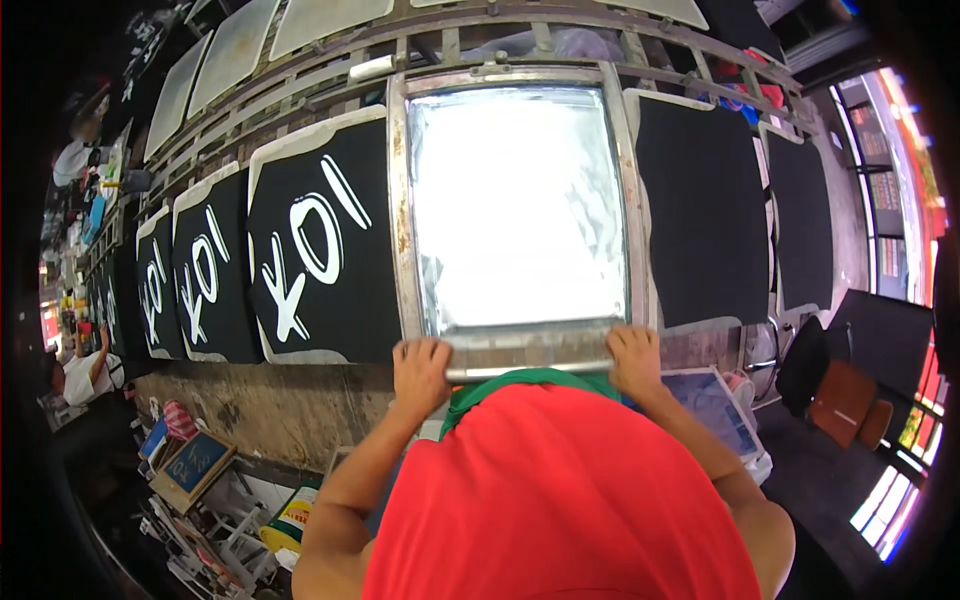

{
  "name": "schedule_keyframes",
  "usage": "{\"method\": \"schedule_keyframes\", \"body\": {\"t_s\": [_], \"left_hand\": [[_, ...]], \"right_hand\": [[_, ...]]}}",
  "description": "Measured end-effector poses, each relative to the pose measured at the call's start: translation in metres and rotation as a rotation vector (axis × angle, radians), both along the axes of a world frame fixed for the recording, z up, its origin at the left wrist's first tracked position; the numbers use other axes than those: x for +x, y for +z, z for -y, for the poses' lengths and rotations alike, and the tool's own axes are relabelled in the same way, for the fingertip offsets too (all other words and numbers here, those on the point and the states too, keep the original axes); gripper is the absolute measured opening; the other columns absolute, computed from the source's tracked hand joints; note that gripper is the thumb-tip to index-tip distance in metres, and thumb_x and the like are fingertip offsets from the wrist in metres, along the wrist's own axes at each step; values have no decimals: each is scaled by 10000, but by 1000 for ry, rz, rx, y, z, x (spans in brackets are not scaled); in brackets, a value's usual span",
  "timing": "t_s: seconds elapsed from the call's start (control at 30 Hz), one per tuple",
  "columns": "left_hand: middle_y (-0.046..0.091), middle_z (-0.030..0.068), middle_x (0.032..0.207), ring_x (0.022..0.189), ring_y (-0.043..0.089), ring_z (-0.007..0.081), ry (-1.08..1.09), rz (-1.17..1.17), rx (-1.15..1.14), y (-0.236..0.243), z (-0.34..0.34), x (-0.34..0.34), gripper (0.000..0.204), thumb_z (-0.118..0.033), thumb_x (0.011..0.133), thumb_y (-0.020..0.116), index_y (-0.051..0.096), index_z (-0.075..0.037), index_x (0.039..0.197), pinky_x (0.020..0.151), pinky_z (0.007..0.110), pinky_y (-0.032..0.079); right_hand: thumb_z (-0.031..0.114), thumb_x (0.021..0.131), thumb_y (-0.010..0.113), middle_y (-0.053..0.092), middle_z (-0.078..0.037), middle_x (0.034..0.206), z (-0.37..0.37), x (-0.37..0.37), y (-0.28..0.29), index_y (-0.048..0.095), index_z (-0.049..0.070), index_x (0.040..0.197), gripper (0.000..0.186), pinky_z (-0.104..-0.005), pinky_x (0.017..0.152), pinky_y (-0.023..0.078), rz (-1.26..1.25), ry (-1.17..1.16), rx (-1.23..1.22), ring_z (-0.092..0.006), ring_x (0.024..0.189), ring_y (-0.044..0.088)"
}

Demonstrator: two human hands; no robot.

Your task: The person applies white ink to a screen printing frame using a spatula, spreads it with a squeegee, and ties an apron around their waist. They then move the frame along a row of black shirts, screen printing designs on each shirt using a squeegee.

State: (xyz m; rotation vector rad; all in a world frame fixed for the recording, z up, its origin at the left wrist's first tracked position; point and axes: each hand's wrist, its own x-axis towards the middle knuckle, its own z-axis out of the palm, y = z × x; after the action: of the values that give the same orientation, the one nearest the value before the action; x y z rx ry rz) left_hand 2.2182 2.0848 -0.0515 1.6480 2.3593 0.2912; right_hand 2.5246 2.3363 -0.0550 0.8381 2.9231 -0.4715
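Observation:
A screen-printing frame lies flat on the long bench straight in front of me, its mesh smeared bright white. My left hand has its fingers curled over the frame's near left corner. At the near right corner my right hand grips it the same way. What lies under the frame is hidden. To its left is a black cloth panel with white brush-style lettering, spread on a pale board. To its right, a plain black panel is spread on another board.
Slatted metal rails run behind the frame, with pale boards beyond. More printed panels line the left. Below right stand another screen frame and a brown chair. A bucket stands lower left; another person is far left.

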Motion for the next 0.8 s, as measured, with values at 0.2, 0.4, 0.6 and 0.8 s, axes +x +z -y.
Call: {"method": "schedule_keyframes", "body": {"t_s": [0.2, 0.4, 0.6, 0.8], "left_hand": [[685, 63, 1000, 1092, 635, 273, -55, -126, 37, 3, -85, -81, 395, -98, 672, 752, 679, -142, 1057, 1170, 553, 301], [740, 79, 1060, 1087, 672, 301, 62, -290, -2, -13, -288, -243, 406, -126, 760, 690, 720, -172, 1162, 1187, 589, 314], [744, 105, 1072, 1071, 676, 337, 105, -338, -64, -32, -309, -251, 349, -133, 763, 683, 746, -145, 1106, 1193, 576, 314], [680, 76, 943, 1015, 675, 266, 35, -159, -129, -27, -118, -99, 316, -166, 681, 744, 744, -161, 997, 1185, 558, 309]], "right_hand": [[120, 685, 721, 698, -120, 1010, -99, -62, -3, 675, 115, 1046, 363, -461, 991, 401, 6, -6, -2, -322, 1030, 646], [165, 800, 653, 712, -140, 1189, -289, -251, -7, 711, 110, 1187, 394, -482, 1011, 450, 94, -48, 194, -334, 1117, 677], [128, 786, 627, 720, -102, 1161, -303, -275, -14, 740, 124, 1153, 384, -499, 1075, 402, 188, -109, 110, -287, 1172, 652], [254, 685, 811, 728, -75, 1149, -127, -109, -13, 757, 161, 1127, 455, -622, 1197, 201, 274, -88, 32, -288, 1216, 612]]}}
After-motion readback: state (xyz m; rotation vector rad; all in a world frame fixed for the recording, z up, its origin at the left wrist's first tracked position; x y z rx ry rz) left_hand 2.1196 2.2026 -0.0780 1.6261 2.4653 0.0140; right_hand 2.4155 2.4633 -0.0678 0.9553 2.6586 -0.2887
